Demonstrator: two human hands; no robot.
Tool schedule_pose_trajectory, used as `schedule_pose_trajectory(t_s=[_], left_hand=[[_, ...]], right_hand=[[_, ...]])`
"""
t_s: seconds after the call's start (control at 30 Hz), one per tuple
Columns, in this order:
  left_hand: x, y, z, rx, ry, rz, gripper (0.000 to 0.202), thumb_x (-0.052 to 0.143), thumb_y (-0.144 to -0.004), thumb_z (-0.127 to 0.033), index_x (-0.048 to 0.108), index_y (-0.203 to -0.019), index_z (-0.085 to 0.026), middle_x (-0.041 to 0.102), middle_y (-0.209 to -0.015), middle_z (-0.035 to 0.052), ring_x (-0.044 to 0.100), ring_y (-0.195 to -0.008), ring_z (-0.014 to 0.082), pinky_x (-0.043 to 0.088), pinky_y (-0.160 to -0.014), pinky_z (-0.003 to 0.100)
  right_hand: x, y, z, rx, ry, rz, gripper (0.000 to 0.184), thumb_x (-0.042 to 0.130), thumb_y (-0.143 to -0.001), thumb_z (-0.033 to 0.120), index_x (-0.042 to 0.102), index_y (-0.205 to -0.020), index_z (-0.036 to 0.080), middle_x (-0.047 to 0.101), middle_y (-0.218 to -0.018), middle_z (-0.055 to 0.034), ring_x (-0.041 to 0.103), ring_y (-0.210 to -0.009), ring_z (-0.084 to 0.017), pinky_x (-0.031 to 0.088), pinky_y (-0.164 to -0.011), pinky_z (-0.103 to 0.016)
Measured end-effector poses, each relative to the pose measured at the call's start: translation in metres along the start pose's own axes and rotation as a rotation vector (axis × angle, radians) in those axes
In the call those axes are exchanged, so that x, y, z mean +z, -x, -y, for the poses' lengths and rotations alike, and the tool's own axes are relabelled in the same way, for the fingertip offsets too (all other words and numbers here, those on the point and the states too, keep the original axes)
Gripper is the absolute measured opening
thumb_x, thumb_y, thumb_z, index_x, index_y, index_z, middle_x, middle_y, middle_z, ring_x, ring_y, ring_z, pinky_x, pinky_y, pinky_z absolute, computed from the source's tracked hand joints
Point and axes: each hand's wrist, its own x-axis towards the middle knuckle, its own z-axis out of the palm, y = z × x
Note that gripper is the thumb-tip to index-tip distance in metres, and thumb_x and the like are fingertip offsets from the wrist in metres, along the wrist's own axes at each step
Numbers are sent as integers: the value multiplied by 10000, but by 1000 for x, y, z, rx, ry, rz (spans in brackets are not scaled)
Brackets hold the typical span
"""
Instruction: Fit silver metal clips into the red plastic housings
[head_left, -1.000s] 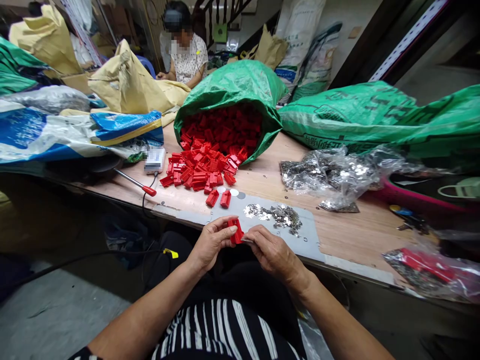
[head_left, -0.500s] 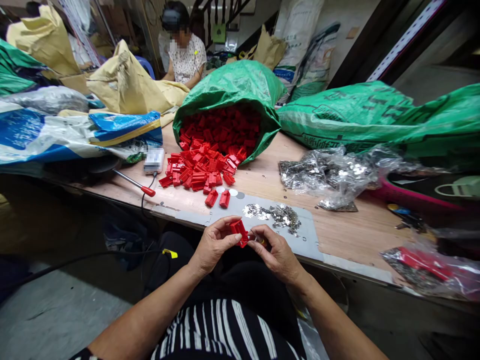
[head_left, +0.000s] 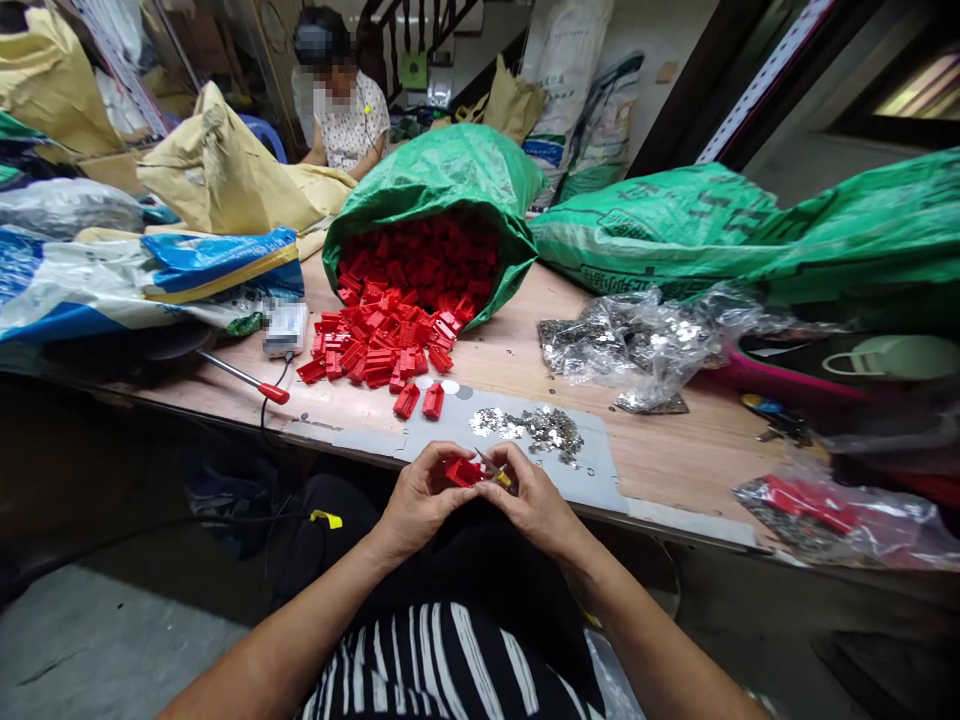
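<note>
My left hand [head_left: 422, 497] pinches a small red plastic part [head_left: 463, 472] above the table's front edge. My right hand [head_left: 529, 496] grips a small tool with a yellow handle [head_left: 500, 478], its thin metal tip at the red part. Just beyond my hands, a scatter of small silver metal pieces [head_left: 546, 432] lies on a grey sheet [head_left: 592, 470]. Farther on, a heap of red plastic parts [head_left: 375, 350] spills from a green woven sack [head_left: 431, 180] lying on its side.
A red-handled screwdriver [head_left: 251, 381] and a white corded device [head_left: 285, 328] lie left on the wooden table [head_left: 675, 450]. A plastic bag of metal pieces [head_left: 630, 340] sits right. A co-worker [head_left: 345, 125] sits behind the sacks.
My hands have drawn closer together, and the red part has turned flatter between them. The yellow-handled tool now reaches it. The whole view has shifted slightly as my head moved.
</note>
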Motion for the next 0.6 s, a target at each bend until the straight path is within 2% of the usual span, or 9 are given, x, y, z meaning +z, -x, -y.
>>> schedule_pose_trajectory(t_s=[0.1, 0.2, 0.4, 0.6], left_hand=[[-8, -9, 1, 56, -249, -78, 290, 697, -739, -199, 601, -1013, -213, 669, -991, 35, 632, -917, 184, 469, -881, 309], [-15, -18, 2, 67, -424, -85, 285, 678, -729, -179, 623, -1005, -223, 676, -949, 15, 626, -879, 177, 467, -869, 306], [-17, -25, 7, 101, -534, -50, 358, 672, -716, -173, 654, -1067, -239, 690, -1044, 35, 628, -945, 205, 460, -872, 320], [-18, -27, 8, 93, -540, -26, 362, 689, -711, -183, 666, -1067, -239, 705, -1028, 38, 636, -943, 209, 458, -872, 320]], right_hand=[[-5, 0, -3, -120, 185, -67, 129, 498, -904, 229, 534, -1027, 214, 583, -970, -53, 550, -870, -187, 454, -795, -339], [-9, 0, -6, -188, 281, -79, 171, 473, -917, 203, 589, -1043, 218, 592, -947, -71, 565, -882, -200, 480, -799, -356], [-8, -2, -10, -189, 379, -27, 224, 483, -917, 194, 628, -1084, 227, 638, -939, -71, 610, -853, -197, 498, -778, -346], [-5, -6, -13, -187, 413, 25, 229, 486, -911, 179, 634, -1082, 216, 650, -935, -65, 622, -848, -189, 505, -785, -334]])
